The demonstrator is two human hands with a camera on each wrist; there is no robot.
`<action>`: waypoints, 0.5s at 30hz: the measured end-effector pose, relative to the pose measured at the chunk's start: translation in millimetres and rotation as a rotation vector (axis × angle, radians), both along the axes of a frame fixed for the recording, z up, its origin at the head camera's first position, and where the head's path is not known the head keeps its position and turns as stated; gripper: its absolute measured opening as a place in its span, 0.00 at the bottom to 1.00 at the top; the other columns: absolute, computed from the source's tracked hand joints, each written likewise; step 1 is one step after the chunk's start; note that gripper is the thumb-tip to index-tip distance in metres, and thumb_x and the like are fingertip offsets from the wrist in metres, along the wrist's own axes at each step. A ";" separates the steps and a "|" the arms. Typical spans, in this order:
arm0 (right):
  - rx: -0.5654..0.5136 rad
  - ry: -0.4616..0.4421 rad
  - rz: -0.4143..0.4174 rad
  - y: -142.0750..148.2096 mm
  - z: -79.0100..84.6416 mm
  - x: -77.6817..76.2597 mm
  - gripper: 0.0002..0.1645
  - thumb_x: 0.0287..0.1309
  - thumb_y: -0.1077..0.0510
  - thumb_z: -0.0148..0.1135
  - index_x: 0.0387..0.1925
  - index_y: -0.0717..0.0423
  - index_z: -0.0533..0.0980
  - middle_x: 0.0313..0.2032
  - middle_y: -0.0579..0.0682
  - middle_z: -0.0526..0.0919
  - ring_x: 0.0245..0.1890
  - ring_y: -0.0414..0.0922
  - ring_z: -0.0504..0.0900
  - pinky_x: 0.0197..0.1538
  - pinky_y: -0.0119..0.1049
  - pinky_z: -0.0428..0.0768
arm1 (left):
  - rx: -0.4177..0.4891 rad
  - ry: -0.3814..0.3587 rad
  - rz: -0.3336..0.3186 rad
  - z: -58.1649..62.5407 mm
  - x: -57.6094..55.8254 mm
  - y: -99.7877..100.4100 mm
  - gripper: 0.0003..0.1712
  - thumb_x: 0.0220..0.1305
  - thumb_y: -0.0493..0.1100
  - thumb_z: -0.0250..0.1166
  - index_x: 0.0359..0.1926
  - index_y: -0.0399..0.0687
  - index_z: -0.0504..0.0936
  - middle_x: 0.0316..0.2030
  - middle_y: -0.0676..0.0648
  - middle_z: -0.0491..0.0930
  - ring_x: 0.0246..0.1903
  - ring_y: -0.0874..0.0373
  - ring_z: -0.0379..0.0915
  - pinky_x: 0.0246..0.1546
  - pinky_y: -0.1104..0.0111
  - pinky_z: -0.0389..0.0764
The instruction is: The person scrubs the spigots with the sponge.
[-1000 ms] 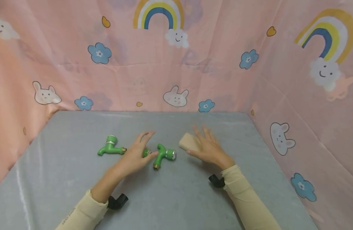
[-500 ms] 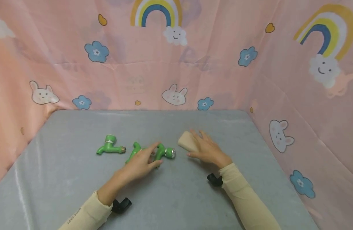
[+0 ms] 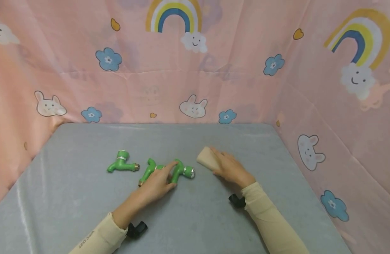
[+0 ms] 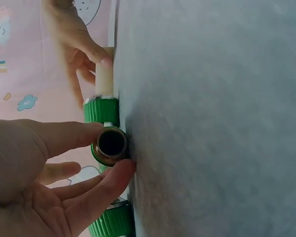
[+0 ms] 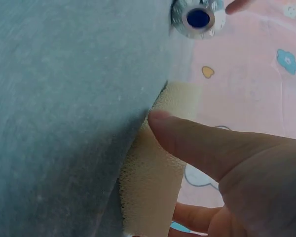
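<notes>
Three green plastic taps lie on the grey table. My left hand (image 3: 156, 183) has its thumb and fingers on either side of the rightmost tap (image 3: 178, 172), pinching it. In the left wrist view the hollow brass-coloured end (image 4: 111, 143) of that tap faces the camera between thumb and finger. The middle tap (image 3: 148, 172) is partly covered by the left hand, and the third tap (image 3: 121, 163) lies apart to the left. My right hand (image 3: 231, 169) grips a beige sponge block (image 3: 208, 158), its thumb on the near side in the right wrist view and its fingers partly hidden behind the block.
The grey table (image 3: 195, 225) is bounded by a pink printed curtain (image 3: 239, 84) at the back and sides. Black elbow-shaped pieces stick out by the left cuff (image 3: 137, 230) and the right cuff (image 3: 237, 201).
My left hand has moved right from over the middle tap and closed on the rightmost one. The right hand's fingers, spread before, have curled round the sponge.
</notes>
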State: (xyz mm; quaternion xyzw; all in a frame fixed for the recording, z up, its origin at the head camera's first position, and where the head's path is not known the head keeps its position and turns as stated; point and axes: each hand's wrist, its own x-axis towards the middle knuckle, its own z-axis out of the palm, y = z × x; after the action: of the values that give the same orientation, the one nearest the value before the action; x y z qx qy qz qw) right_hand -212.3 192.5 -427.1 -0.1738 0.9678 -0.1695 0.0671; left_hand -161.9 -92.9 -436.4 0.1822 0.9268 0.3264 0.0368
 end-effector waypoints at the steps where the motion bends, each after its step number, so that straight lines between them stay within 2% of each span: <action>1: -0.001 0.002 0.000 -0.1 0.5 0.5 0.54 0.61 0.55 0.72 0.80 0.52 0.51 0.68 0.67 0.70 0.63 0.64 0.73 0.62 0.62 0.75 | -0.004 -0.004 0.001 0.3 0.3 0.4 0.44 0.57 0.34 0.74 0.73 0.43 0.65 0.36 0.43 0.87 0.33 0.55 0.83 0.35 0.62 0.85; 5: -0.004 0.003 0.000 0.1 1.5 1.0 0.54 0.60 0.56 0.72 0.80 0.52 0.51 0.67 0.68 0.71 0.63 0.64 0.73 0.61 0.63 0.76 | -0.017 -0.047 0.004 2.7 1.2 0.2 0.43 0.57 0.32 0.72 0.72 0.44 0.65 0.35 0.45 0.84 0.29 0.59 0.77 0.31 0.65 0.81; 8: -0.002 0.002 0.001 0.0 3.0 1.0 0.54 0.60 0.55 0.72 0.80 0.51 0.51 0.66 0.68 0.72 0.62 0.64 0.74 0.60 0.63 0.76 | 0.003 -0.114 0.001 5.3 1.1 -0.4 0.38 0.60 0.33 0.70 0.70 0.40 0.69 0.41 0.44 0.84 0.35 0.57 0.78 0.35 0.64 0.83; 11: -0.003 0.001 0.004 -0.1 5.8 0.9 0.55 0.60 0.55 0.72 0.80 0.51 0.50 0.66 0.68 0.72 0.62 0.63 0.74 0.60 0.62 0.76 | 0.079 -0.216 -0.029 7.1 -0.1 -1.8 0.32 0.62 0.33 0.67 0.67 0.32 0.72 0.39 0.41 0.85 0.34 0.54 0.82 0.33 0.63 0.85; 15: -0.020 0.005 0.007 0.4 11.6 1.9 0.55 0.60 0.55 0.72 0.80 0.50 0.49 0.66 0.67 0.72 0.61 0.62 0.74 0.60 0.61 0.76 | 0.195 -0.328 -0.053 9.3 -1.8 -3.9 0.28 0.64 0.30 0.65 0.64 0.24 0.72 0.31 0.41 0.86 0.23 0.57 0.82 0.24 0.67 0.82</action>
State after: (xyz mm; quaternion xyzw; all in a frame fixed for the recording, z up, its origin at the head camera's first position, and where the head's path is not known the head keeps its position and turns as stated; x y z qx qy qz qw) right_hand -210.4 192.9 -415.6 -0.1780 0.9656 -0.1784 0.0637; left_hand -163.7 -96.9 -427.1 0.1537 0.8673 0.4387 0.1782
